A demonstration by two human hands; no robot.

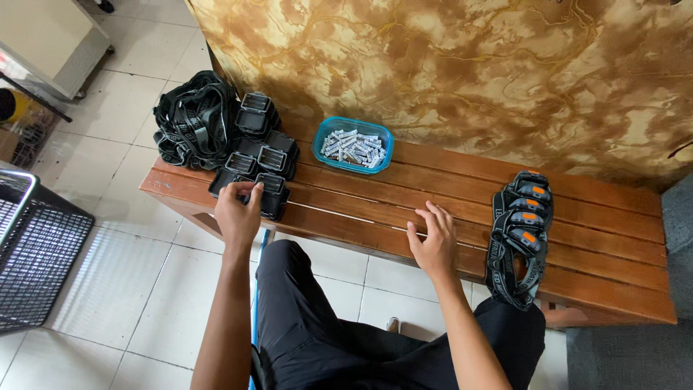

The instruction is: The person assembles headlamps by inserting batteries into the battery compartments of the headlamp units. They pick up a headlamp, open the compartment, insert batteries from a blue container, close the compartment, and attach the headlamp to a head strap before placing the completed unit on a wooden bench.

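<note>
Black lamp housings (256,155) lie clustered at the table's (433,209) left end, beside a heap of straps (193,119). The left hand (237,211) pinches the nearest housing, grip clamped on it. The right hand (433,242) rests with fingers apart on the table, near finished headlamps (521,231).

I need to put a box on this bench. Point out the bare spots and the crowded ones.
Bare slats lie between the left hand and right hand, in front of the blue tray. More lies between that tray and the finished headlamps. The left end is crowded with black lamp housings and straps.
</note>
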